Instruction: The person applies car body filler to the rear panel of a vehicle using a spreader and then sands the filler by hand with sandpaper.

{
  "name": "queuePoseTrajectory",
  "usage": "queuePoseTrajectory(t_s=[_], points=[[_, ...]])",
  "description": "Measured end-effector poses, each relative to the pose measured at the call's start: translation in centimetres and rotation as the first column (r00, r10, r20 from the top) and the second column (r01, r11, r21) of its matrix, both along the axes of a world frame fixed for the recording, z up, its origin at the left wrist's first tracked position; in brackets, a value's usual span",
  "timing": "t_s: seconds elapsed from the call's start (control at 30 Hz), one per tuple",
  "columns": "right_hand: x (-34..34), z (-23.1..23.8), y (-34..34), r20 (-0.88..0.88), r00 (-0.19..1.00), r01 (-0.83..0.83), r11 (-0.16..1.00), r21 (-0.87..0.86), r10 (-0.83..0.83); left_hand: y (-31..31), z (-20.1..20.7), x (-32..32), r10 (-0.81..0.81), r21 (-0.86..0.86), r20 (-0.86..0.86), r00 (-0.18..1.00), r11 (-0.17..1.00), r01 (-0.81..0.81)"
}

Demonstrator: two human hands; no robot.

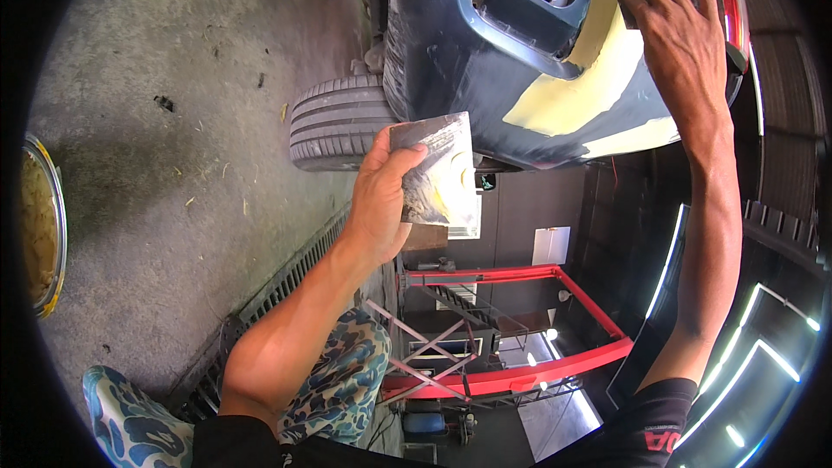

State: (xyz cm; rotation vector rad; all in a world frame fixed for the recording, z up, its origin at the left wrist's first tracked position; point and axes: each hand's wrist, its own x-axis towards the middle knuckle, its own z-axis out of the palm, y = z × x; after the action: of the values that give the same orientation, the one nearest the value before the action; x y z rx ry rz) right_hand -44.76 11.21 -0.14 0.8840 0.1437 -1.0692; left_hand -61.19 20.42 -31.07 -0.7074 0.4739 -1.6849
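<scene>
My left hand [374, 199] grips a flat square mixing plate [425, 175], its thumb lying across the face. Pale yellow filler is smeared on the plate, mostly toward its lower right. At the upper right, my right hand [680, 48] is closed on a flat dark spreader [626, 7], laid against the car's body panel. Part of the spreader is hidden under the fingers. Wide patches of pale yellow body filler [572, 100] cover the dark blue car panel [472, 78] below and beside it. The held plate stands apart from the car.
A car tyre [338, 126] sits just beyond my left hand. An open round can [59, 234] of yellowish paste stands at the far left on the concrete floor [173, 61]. A red tail light [735, 17] borders the panel. A floor grate [290, 270] and red metal frame [520, 379] lie lower.
</scene>
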Motion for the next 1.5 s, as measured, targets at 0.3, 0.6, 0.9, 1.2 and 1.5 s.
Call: queuePoseTrajectory(t_s=[0.3,0.6,0.9,1.2,1.5], points=[[-4.6,-2.1,3.0,0.098,0.994,0.044,0.989,0.138,-0.057,0.2,-0.4,-1.3,-0.019,-0.008,0.035,0.999,1.000,0.019],[-9.2,-3.3,5.2,0.153,0.979,0.139,0.990,-0.017,-0.135,0.4,-0.7,-2.5,-0.033,0.010,0.081,0.996,0.999,0.032],[-12.4,-3.8,5.5,0.170,0.981,0.102,0.994,-0.023,-0.097,0.3,-1.0,-3.0,-0.062,0.017,0.115,0.991,0.998,0.060],[-14.5,-4.9,5.8,0.235,0.968,0.101,0.994,-0.047,-0.088,0.2,-1.6,-3.7,-0.091,0.026,0.143,0.986,0.996,0.088],[-15.0,-5.4,6.3,0.420,0.893,0.145,0.987,0.074,-0.163,0.1,-1.7,-4.2,-0.067,0.040,0.160,0.985,0.997,0.061]])
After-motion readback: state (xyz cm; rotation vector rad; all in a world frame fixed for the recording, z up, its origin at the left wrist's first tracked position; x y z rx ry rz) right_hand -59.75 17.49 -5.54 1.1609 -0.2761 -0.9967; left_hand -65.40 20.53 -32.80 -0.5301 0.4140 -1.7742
